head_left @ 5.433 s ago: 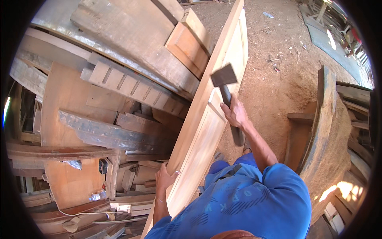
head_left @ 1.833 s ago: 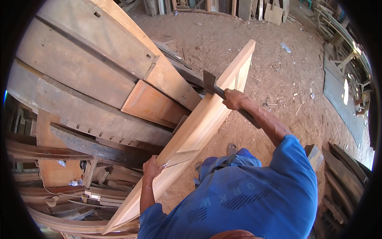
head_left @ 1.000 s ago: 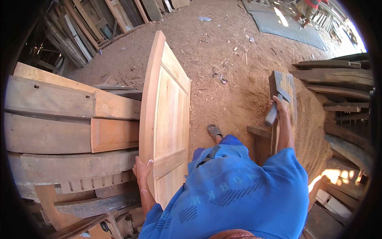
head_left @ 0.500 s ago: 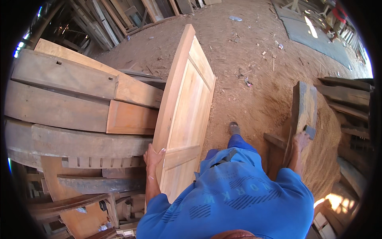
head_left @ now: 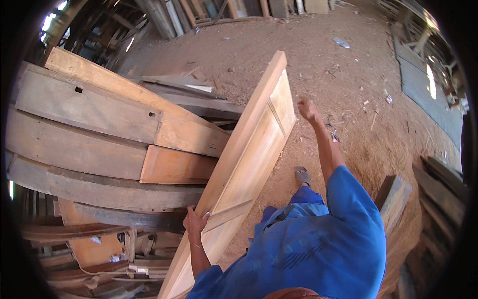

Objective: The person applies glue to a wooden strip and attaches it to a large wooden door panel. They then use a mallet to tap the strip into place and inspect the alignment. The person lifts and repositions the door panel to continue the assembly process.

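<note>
Nearest, to the right of the left grip (head_left: 196,221) and behind the right grip (head_left: 307,107), a blue shirt (head_left: 308,244) with darker stripes across it. At the left grip, fingers closed over the long upper edge of a pale wooden panel (head_left: 249,162), thumb on the near side, fingertips hidden on the other. Running from under that grip both ways, back toward the lower left and away ahead, at a tilt, with a framed face turned rightward and a crosspiece just beside the thumb.

To the right of the left grip, beyond the panel's lower part, a grey sandal (head_left: 302,174) on a foot. To the left of the left grip, on the panel's other side, a stack of long weathered boards (head_left: 84,149); ahead of that grip, an orange-brown board (head_left: 177,165), reaching close to the panel, touching or apart impossible to tell. Farther out, the right grip, off the panel but near its far end, fingers partly curled, nothing visible in it, too small to tell how tightly folded. Behind it and to its right, a squared timber (head_left: 394,202).

Past the right grip, brown earth floor (head_left: 308,60) with scattered chips and clear plastic (head_left: 341,42). Farther to its right, a dark flat sheet (head_left: 423,94). Farthest ahead, upright boards (head_left: 239,10).
</note>
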A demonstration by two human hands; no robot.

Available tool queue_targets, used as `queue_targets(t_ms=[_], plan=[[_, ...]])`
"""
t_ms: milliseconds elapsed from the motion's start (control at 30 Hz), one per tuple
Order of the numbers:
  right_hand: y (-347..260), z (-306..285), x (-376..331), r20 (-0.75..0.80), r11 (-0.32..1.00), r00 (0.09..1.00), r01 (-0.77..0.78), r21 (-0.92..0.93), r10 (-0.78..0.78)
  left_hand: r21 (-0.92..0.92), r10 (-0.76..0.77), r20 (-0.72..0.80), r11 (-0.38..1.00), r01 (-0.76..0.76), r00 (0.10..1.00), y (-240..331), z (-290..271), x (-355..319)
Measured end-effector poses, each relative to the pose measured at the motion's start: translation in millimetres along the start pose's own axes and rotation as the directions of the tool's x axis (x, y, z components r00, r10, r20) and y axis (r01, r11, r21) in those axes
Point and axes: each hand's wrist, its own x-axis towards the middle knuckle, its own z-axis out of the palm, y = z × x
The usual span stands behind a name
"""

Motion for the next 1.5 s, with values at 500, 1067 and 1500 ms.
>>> queue_targets(t_ms=[500, 1067, 1500], plan=[[-5.7, 81.6, 63.4, 0.332, 0.436, 0.923, -0.384, 0.814, 0.193, -0.037, -0.031, 0.002, 0.999, 0.031, 1.0, 3.0, 12.5, 9.3], [-2.1, 80.1, 28.5, 0.12, 0.931, 0.967, 0.249, -0.266, -0.225, -0.065, -0.022, -0.017, 0.998, 0.021, 1.0, 1.9, 6.5, 18.1], [96.1, -51.1, -145.9, -0.178, 0.764, 0.959, -0.283, -0.58, 0.22, -0.016, 0.044, -0.006, 0.999, -0.044, 0.999, 7.2, -7.0, 16.1]])
